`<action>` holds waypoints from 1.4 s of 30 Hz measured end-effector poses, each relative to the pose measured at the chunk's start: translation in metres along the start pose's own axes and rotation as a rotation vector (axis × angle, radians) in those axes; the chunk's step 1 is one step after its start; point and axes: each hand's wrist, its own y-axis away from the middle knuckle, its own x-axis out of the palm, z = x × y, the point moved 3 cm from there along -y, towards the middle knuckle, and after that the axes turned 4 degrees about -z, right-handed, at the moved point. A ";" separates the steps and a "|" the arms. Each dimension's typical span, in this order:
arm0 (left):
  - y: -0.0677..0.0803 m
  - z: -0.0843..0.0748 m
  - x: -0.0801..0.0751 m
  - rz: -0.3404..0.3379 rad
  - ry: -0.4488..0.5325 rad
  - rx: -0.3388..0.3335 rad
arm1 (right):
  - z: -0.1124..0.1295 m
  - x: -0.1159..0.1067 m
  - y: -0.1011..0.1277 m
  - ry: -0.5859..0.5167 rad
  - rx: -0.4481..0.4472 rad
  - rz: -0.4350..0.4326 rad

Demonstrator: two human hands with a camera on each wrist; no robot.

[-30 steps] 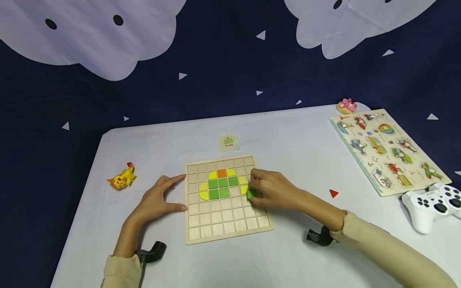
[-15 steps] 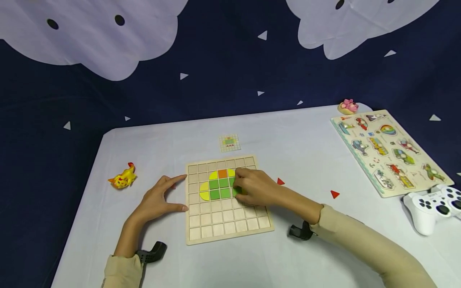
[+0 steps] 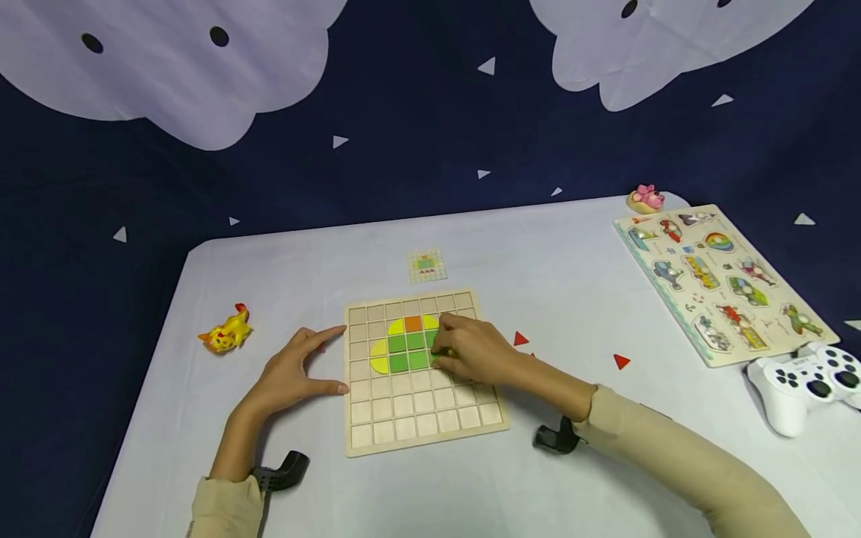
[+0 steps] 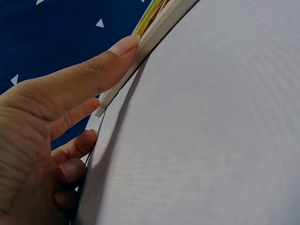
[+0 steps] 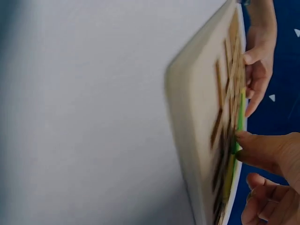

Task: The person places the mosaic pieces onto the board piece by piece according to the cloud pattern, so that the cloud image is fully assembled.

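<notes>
A wooden grid board (image 3: 417, 403) lies on the white table. Set in its cells are several green square tiles (image 3: 398, 362), an orange square tile (image 3: 412, 323) and yellow rounded pieces (image 3: 380, 357). My right hand (image 3: 480, 351) reaches over the board's right part, thumb and fingers pinching a green square tile (image 5: 235, 146) at a cell beside the other green ones. That tile is mostly hidden by the fingers in the head view. Along the board's left edge rests my left hand (image 3: 285, 377), its thumb (image 4: 125, 45) and extended index finger touching the rim.
Small red triangles (image 3: 622, 362) lie right of the board. A small pattern card (image 3: 427, 266) sits behind it. Farther right are a picture puzzle board (image 3: 723, 288), a white game controller (image 3: 800, 388) and a pink figurine (image 3: 646, 199). A yellow toy figure (image 3: 226, 331) is at left.
My right hand has moved left with the green tile, from the board's right edge to the cell by the green tiles. Red triangles have come into sight behind it. The left hand stays put.
</notes>
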 end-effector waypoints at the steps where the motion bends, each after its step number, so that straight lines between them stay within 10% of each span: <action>1: 0.000 0.001 0.001 0.000 0.002 -0.001 | 0.000 0.000 0.001 0.018 -0.002 0.001; 21: 0.000 0.002 0.000 -0.008 0.002 -0.001 | -0.063 -0.053 0.073 0.207 0.135 -0.108; 42: -0.002 0.004 0.001 -0.001 0.010 -0.002 | -0.060 -0.044 0.067 0.152 0.085 -0.220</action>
